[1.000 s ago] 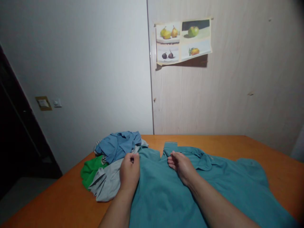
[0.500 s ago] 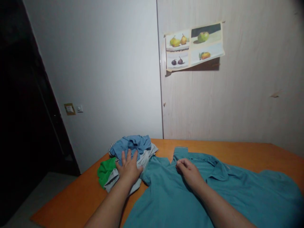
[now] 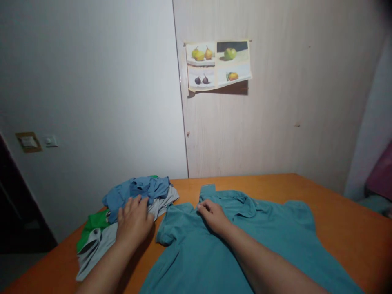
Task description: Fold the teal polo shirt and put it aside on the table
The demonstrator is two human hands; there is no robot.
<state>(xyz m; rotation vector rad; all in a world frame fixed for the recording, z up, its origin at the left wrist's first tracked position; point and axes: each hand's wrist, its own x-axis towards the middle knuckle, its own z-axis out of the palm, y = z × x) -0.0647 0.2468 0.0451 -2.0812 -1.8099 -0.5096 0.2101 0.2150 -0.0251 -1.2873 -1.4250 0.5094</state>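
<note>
A teal short-sleeved shirt with a collar (image 3: 196, 253) lies spread over the table, its collar end toward the wall. My right hand (image 3: 212, 216) rests at the shirt's shoulder beside the collar, fingers closed in a pinch on the fabric. To the left is a loose heap of clothes: a blue garment (image 3: 122, 196) on top, a green one (image 3: 94, 223) at the left and a light grey one (image 3: 102, 249) in front. My left hand (image 3: 134, 220) lies over this heap with its fingers apart, palm down; the fingertips touch or nearly touch the blue garment.
The orange-brown table (image 3: 346, 228) ends at a pale wall and a wood-grain panel (image 3: 269, 139). A sheet of fruit pictures (image 3: 219, 65) hangs on the panel. A switch (image 3: 50, 141) sits on the left wall, and something dark pink (image 3: 381, 175) stands at the far right.
The view has turned right, so everything sits further left. The clothes heap has shifted and stretched leftward with my left hand, away from the shirt's sleeve. My right hand stays by the collar.
</note>
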